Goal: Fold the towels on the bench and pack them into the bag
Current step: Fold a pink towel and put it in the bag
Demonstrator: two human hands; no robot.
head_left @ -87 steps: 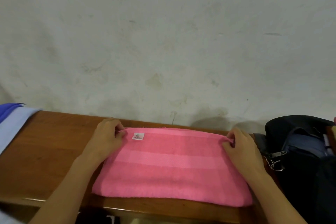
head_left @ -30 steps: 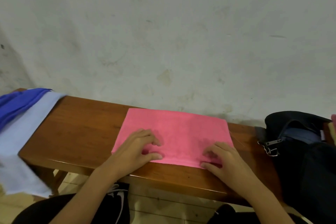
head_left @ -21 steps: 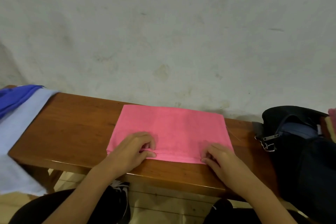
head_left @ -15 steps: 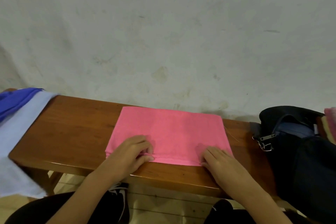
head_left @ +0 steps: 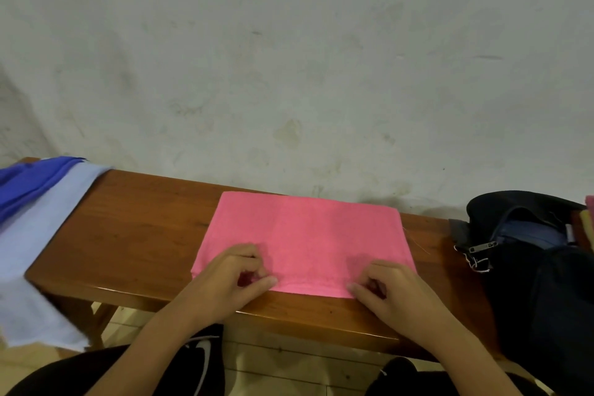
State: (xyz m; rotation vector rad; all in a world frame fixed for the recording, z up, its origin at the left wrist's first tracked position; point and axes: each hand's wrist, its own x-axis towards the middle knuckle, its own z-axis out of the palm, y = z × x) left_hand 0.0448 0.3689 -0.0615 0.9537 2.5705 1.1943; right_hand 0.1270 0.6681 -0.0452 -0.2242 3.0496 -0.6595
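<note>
A pink towel (head_left: 305, 235), folded into a flat rectangle, lies on the wooden bench (head_left: 135, 228). My left hand (head_left: 231, 280) pinches its near edge at the left, fingers curled onto the cloth. My right hand (head_left: 395, 289) pinches the same edge at the right corner. A black bag (head_left: 540, 283) with its mouth unzipped stands on the bench's right end. Light blue and dark blue towels (head_left: 35, 228) drape over the left end.
A stained white wall (head_left: 289, 74) rises right behind the bench. At the bag's far right edge a strip of pink and tan fabric (head_left: 589, 219) shows. Bare wood lies between the pink towel and the blue towels. My knees and the tiled floor are below the bench.
The towel, wide with my hands at its far corners 2.9 s ago, is now a smaller rectangle. Both hands came to its near edge and their fingers have curled onto it.
</note>
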